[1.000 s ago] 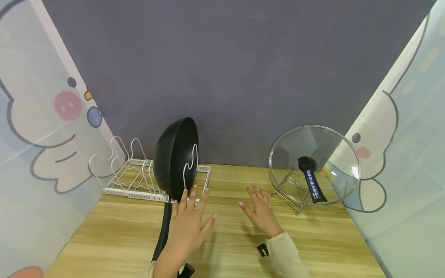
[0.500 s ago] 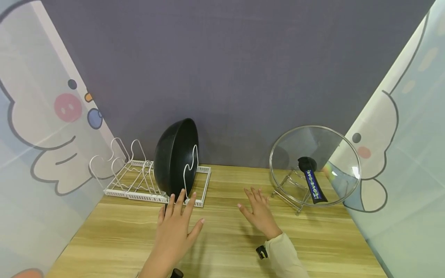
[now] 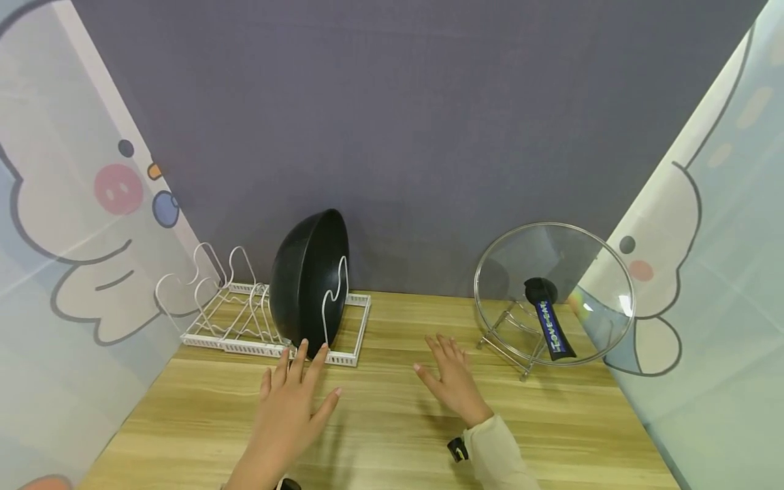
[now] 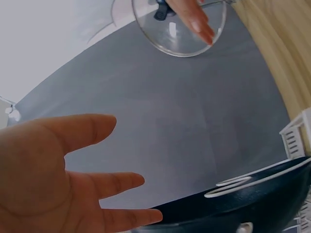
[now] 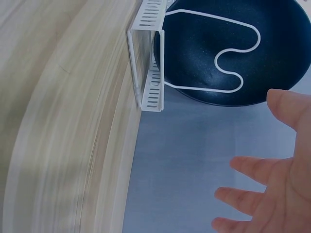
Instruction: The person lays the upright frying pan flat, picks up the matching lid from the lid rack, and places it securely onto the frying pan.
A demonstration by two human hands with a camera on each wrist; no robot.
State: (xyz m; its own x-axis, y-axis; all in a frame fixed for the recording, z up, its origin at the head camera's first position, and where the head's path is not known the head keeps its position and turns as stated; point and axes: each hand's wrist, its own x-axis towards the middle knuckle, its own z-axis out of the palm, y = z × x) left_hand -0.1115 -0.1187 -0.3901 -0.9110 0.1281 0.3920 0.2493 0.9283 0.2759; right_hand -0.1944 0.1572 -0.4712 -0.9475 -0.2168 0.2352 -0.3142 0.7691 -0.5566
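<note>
A black wok (image 3: 309, 279) stands on its side in a white wire rack (image 3: 257, 348), its inner face turned right. My left hand (image 3: 288, 415) hovers in front of it with fingers spread, holding nothing, and hides the wok's handle. My right hand (image 3: 453, 382) is held over the table between the two racks, fingers straight and nothing in its grasp. To its right a round glass lid (image 3: 508, 265) with a metal rim leans on a small metal wire stand (image 3: 505, 348). The lid's black handle (image 3: 548, 316) carries blue lettering.
The wooden tabletop (image 3: 392, 435) runs back to a grey cloth wall (image 3: 416, 136). Light panels with cartoon prints, a left panel (image 3: 79, 286) and a right panel (image 3: 723, 272), close in both sides. The white rack's left part has several wire dividers.
My left hand has drawn back down and to the left, away from the wok. The right hand has shifted slightly left. The wok and lid stay where they were.
</note>
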